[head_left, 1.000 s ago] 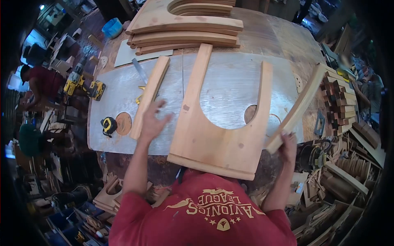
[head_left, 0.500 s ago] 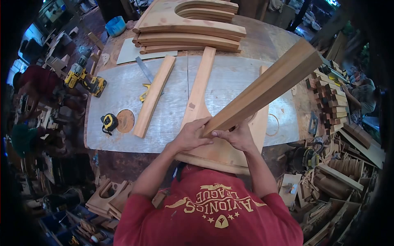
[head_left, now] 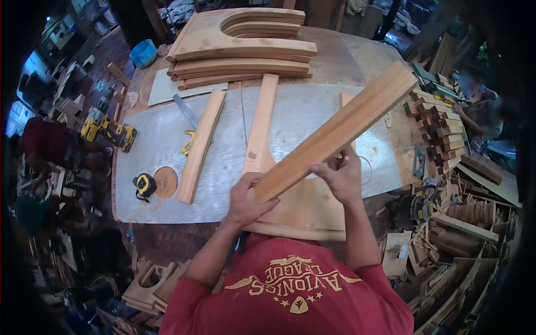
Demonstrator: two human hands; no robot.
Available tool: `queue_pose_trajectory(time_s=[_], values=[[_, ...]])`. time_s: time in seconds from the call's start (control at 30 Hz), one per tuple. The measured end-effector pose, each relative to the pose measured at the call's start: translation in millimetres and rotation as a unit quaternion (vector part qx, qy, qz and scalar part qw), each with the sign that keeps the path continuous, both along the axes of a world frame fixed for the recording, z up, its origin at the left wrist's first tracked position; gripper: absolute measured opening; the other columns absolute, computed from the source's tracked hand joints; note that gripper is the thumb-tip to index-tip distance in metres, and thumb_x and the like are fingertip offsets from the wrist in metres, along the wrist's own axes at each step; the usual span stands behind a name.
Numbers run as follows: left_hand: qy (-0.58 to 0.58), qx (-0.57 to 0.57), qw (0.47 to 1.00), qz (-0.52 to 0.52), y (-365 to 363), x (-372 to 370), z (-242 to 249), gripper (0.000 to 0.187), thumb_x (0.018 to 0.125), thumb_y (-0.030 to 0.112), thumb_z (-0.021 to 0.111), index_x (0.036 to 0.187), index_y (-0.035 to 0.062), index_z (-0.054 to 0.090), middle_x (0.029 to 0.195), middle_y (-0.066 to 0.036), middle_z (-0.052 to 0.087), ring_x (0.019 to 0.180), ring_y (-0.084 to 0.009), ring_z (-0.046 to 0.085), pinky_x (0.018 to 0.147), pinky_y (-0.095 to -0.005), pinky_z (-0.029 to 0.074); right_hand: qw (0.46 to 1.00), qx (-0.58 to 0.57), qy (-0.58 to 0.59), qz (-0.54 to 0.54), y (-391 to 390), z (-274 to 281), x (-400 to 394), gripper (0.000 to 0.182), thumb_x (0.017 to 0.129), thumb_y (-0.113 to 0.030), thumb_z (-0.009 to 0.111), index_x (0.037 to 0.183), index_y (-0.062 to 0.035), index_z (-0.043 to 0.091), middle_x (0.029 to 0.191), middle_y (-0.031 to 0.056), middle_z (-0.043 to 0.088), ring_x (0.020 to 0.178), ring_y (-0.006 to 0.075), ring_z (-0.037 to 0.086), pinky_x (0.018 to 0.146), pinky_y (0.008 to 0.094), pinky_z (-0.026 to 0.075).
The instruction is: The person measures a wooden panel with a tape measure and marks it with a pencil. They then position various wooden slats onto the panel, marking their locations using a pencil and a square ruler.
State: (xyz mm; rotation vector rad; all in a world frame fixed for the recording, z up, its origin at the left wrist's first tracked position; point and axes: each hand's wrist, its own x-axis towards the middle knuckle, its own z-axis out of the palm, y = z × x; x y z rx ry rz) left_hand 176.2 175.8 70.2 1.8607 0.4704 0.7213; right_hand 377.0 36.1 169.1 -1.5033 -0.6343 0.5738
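A long wooden bar slants up to the right in front of me, held above the table. My left hand is closed round its near lower end. Farther along, my right hand grips the bar's lower edge, thumb on the near side and fingers partly hidden behind. Below the bar lies a U-shaped wooden panel with its curved edge against my shirt and one leg pointing away. To its left rest a second wooden bar, a try square partly under that bar, and a tape measure.
Stacked U-shaped panels stand at the table's back, near a blue bucket. A cordless drill lies at the left edge. Wooden blocks are piled on the right, with a person beyond. Scrap wood lies lower right.
My right hand has slid up and right along the bar, away from my left hand. The bar has turned, showing a broader face, and tilts lower. The view has shifted slightly.
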Motion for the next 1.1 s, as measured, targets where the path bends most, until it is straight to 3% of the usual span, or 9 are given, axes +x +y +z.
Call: queue_pose_trajectory(time_s=[0.1,0.2,0.33,0.47,0.57,0.7,0.8,1.0,1.1], values=[[-0.109,-0.056,0.992,-0.009,20,-16,62,0.06,0.063,0.002,0.091,0.116,0.0028,0.061,0.105,-0.005,0.064,0.096,-0.0134,0.065,0.082,-0.0299,0.055,0.995,-0.022,-0.051,-0.088,-22,-3,26,0.052,0.077,-0.024,0.089,0.111,0.0054,0.063,0.091,0.009,0.068,0.079,0.0149,0.065,0.068,0.0309,0.053],[-0.125,0.147,0.978,-0.074,52,-16,137,0.059,0.062,0.007,0.089,0.115,0.003,0.062,0.102,-0.007,0.064,0.088,-0.015,0.065,0.072,-0.0281,0.056,0.95,-0.247,-0.171,-0.085,-36,-16,29,0.051,0.073,-0.028,0.091,0.103,0.0032,0.064,0.087,0.0094,0.068,0.075,0.017,0.064,0.067,0.0322,0.052],[-0.095,0.282,0.941,-0.162,72,0,211,0.059,0.06,0.018,0.09,0.11,0.0033,0.063,0.1,-0.008,0.061,0.084,-0.0177,0.064,0.068,-0.028,0.056,0.922,-0.234,-0.289,-0.103,-35,-27,24,0.049,0.065,-0.025,0.095,0.095,-0.0009,0.065,0.082,0.0119,0.065,0.075,0.0248,0.064,0.07,0.0355,0.052],[-0.119,0.276,0.932,-0.203,67,41,261,0.056,0.062,0.022,0.089,0.108,0.0039,0.063,0.098,-0.006,0.06,0.086,-0.0182,0.063,0.067,-0.0294,0.058,0.898,-0.114,-0.413,-0.1,-25,-7,18,0.067,0.064,-0.023,0.095,0.117,-0.0002,0.06,0.093,0.0159,0.066,0.086,0.0316,0.068,0.075,0.0401,0.055],[-0.057,0.281,0.922,-0.26,54,67,278,0.062,0.068,0.023,0.088,0.119,0.0038,0.06,0.106,-0.005,0.059,0.095,-0.0156,0.061,0.077,-0.0302,0.053,0.926,-0.131,-0.342,0.095,-19,-5,20,0.074,0.067,-0.022,0.093,0.126,-0.0013,0.055,0.1,0.0174,0.069,0.091,0.0327,0.069,0.076,0.0407,0.057],[-0.014,0.135,0.948,-0.287,36,88,282,0.076,0.07,0.025,0.091,0.134,0.0052,0.055,0.119,-0.007,0.061,0.111,-0.0193,0.063,0.091,-0.0344,0.056,0.956,-0.116,-0.242,0.115,-11,-19,14,0.068,0.071,-0.022,0.091,0.125,-0.0004,0.055,0.104,0.0187,0.07,0.093,0.0309,0.07,0.078,0.0397,0.058],[-0.051,0.096,0.956,-0.272,40,95,251,0.084,0.069,0.024,0.091,0.14,0.0056,0.051,0.124,-0.01,0.061,0.114,-0.0212,0.063,0.098,-0.0374,0.054,0.986,-0.048,-0.081,0.139,-7,-20,4,0.066,0.073,-0.022,0.091,0.122,0.0022,0.055,0.1,0.0174,0.069,0.093,0.0268,0.07,0.077,0.0369,0.057],[0.188,0.105,0.956,-0.198,71,44,87,0.096,0.065,0.035,0.091,0.145,0.0049,0.049,0.141,-0.014,0.058,0.136,-0.0302,0.05,0.115,-0.0415,0.038,0.988,-0.017,-0.063,0.142,0,-39,-5,0.072,0.072,-0.025,0.093,0.124,0.0046,0.052,0.106,0.0118,0.062,0.095,0.0196,0.064,0.079,0.0344,0.055],[0.261,0.117,0.938,-0.195,70,17,12,0.093,0.065,0.036,0.09,0.144,0.008,0.05,0.147,-0.014,0.051,0.143,-0.0328,0.04,0.121,-0.0555,0.021,0.98,-0.053,-0.105,0.162,9,-56,-13,0.074,0.071,-0.03,0.093,0.125,0.0033,0.053,0.11,0.012,0.06,0.102,0.0231,0.061,0.085,0.0377,0.053]])
